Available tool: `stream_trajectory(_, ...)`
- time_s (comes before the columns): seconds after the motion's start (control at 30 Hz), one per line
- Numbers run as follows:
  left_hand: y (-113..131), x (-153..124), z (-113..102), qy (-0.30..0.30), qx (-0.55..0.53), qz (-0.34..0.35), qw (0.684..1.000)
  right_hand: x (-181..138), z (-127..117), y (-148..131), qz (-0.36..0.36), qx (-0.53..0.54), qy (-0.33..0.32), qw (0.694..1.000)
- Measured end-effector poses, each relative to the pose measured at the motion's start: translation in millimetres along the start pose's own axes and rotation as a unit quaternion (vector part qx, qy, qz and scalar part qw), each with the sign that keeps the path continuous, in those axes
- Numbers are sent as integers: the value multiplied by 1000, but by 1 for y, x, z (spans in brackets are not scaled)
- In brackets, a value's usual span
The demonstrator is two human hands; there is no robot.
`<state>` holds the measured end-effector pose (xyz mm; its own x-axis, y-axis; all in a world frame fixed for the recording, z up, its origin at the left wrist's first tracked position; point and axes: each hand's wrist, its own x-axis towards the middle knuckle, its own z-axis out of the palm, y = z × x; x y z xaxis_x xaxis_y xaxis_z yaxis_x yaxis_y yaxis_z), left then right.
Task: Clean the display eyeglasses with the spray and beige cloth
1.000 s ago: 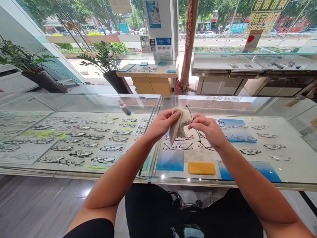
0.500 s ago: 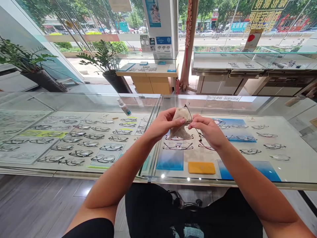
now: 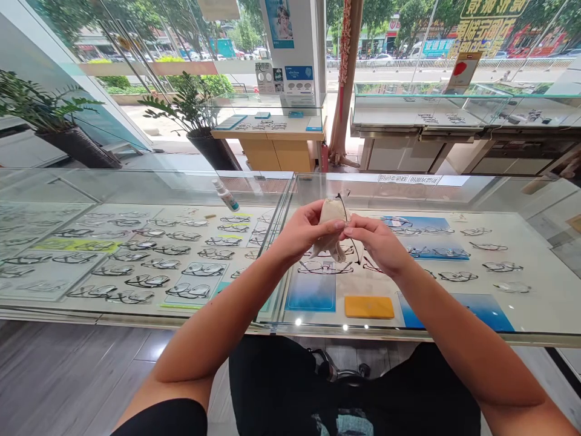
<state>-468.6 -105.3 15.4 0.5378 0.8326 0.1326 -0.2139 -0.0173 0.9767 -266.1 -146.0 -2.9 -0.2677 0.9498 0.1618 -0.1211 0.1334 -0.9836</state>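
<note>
Above the glass counter, my left hand (image 3: 308, 229) is closed on a pale beige cloth (image 3: 333, 210), whose loose end hangs below the fingers. The cloth is wrapped around part of a pair of dark-framed eyeglasses (image 3: 343, 203). My right hand (image 3: 374, 239) pinches the eyeglasses from the right, its fingertips meeting the left thumb. One thin dark temple points down beneath the right fingers, and another tip sticks up above the cloth. Cloth and fingers cover most of the lenses.
The glass display counter (image 3: 544, 315) holds several rows of eyeglasses. A white spray bottle (image 3: 226, 195) stands on its top to the left. A yellow-orange case (image 3: 369, 307) lies near the front edge. Potted plants (image 3: 195, 115) and further showcases (image 3: 272, 136) stand beyond.
The eyeglasses have turned in my hands, so a temple now points down toward the counter. My right hand has shifted slightly left, against the left thumb.
</note>
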Motion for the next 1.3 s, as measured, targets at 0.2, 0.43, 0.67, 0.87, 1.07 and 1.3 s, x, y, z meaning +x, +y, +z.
stream_trajectory(0.2, -8, 0, 3, 10, -18, 12, 1000, 0, 1, 7, 9, 9, 1, 1000)
stream_trajectory(0.43, -7, -2, 9, 46, 1, 45, 998, -1, 2, 4, 11, 18, -7, 1000)
stream_trajectory(0.67, -6, -1, 11, 31, 18, 74, 997, 0, 3, 5, 11, 23, -14, 1000)
stream_trajectory(0.87, -6, 0, 6, 36, 63, 99, 992, -1, 2, 5, 13, 23, -9, 1000)
stream_trajectory(1.07, -8, 2, -3, 7, 72, 98, 993, -2, 1, 5, 15, 31, -6, 999)
stream_trajectory(1.3, -6, 1, 0, -22, 57, 75, 995, -1, 4, 6, 19, 34, -6, 999)
